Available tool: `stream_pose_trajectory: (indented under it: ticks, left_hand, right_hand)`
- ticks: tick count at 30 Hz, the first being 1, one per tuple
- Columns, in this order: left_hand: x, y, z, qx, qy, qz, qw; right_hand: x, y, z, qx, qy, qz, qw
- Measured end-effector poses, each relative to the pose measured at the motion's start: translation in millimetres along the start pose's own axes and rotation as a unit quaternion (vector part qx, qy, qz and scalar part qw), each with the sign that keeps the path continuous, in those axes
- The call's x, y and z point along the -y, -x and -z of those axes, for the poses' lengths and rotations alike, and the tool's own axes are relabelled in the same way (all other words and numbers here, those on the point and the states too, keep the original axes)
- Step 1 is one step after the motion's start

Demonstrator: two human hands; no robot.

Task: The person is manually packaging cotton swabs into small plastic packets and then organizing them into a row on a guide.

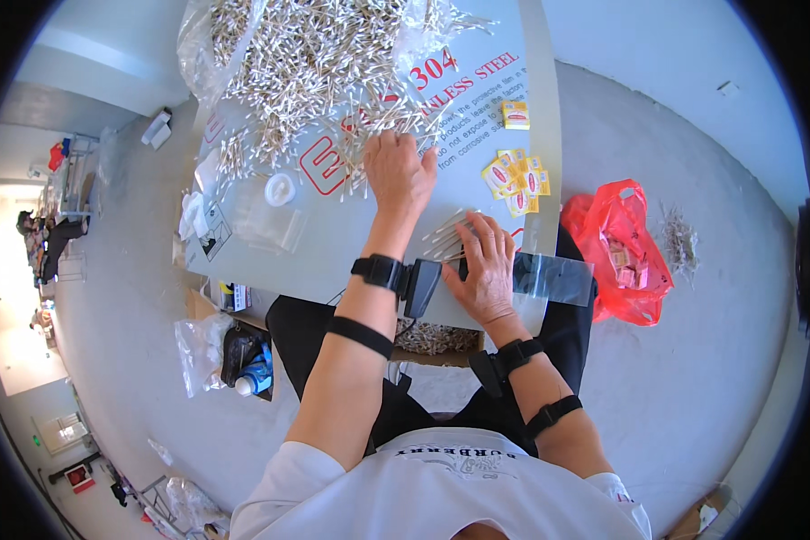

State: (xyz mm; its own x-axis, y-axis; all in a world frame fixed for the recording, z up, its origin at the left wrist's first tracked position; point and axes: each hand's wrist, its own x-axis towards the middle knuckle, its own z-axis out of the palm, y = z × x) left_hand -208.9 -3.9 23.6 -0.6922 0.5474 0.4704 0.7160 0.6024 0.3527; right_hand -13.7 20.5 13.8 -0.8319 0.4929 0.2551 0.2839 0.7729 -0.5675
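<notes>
The left hand [396, 175] meets the cotton-swab heap [315, 72] toward the worktop's [324, 270] far edge; its grip is hidden. The right hand [488, 268], unclenched, covers swabs [439, 239] near the near-right corner, probably for alignment.

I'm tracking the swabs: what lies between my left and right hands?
The head view shows several cotton swabs on the tabletop, beside your right hand.

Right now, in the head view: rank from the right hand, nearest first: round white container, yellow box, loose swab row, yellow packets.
From right hand:
1. Loose swab row: at its left side.
2. Yellow packets: beyond its fingertips.
3. Yellow box: past the packets.
4. Round white container: far left.
</notes>
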Motion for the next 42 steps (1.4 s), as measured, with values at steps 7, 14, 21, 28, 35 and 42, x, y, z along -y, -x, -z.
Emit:
stream_pose_trajectory:
  ticks: [7, 14, 21, 28, 35, 42]
  left_hand:
    - [1, -6, -16, 0.061, -0.089, -0.008, 0.994]
    - [3, 24, 7, 0.084, -0.016, -0.003, 0.996]
    - [13, 27, 15, 0.012, -0.035, 0.076, 0.996]
    - [12, 27, 11, 0.117, -0.055, 0.147, 0.981]
    - [11, 47, 15, 0.118, 0.078, 0.019, 0.990]
    - [1, 16, 9, 0.113, 0.056, 0.063, 0.990]
  right_hand:
    - [3, -2, 3, 0.010, -0.007, -0.004, 1.000]
    - [-3, -1, 0, -0.012, -0.007, 0.007, 1.000]
    - [2, -2, 1, -0.011, -0.009, 0.011, 1.000]
    - [-2, 0, 0, -0.007, -0.008, 0.001, 1.000]
    - [-1, -2, 1, -0.010, -0.016, 0.005, 1.000]
    - [-1, -1, -1, -0.008, -0.010, 0.007, 1.000]
